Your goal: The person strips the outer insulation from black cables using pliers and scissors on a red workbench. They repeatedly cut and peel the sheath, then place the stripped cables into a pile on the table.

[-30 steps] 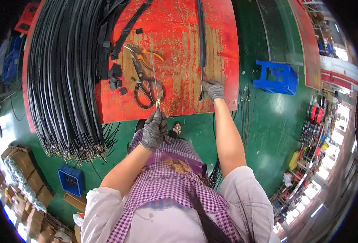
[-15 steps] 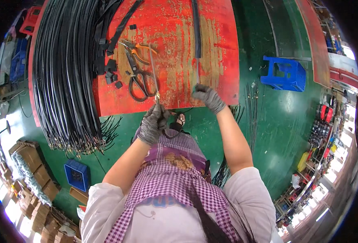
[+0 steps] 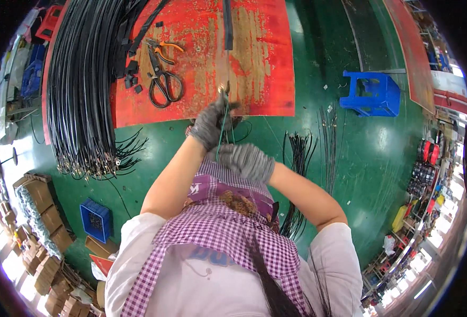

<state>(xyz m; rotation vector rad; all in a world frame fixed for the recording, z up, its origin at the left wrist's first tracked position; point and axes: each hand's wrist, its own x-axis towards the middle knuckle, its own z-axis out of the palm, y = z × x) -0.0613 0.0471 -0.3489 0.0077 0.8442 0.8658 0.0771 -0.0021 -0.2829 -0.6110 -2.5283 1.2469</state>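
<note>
While a thin cable hangs at the near edge of the red tabletop, the left hand has its grip closed around it; the right hand, closed around its lower part, sits just nearer. Scissors lie to the far left.

Worn red table, black cables, green floor, blue stool, grey-gloved hands, purple checked apron

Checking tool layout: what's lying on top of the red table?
On the red table: black scissors, orange-handled pliers, a bundle of black cables, short black pieces. The gloved left hand covers part of its near edge.
</note>
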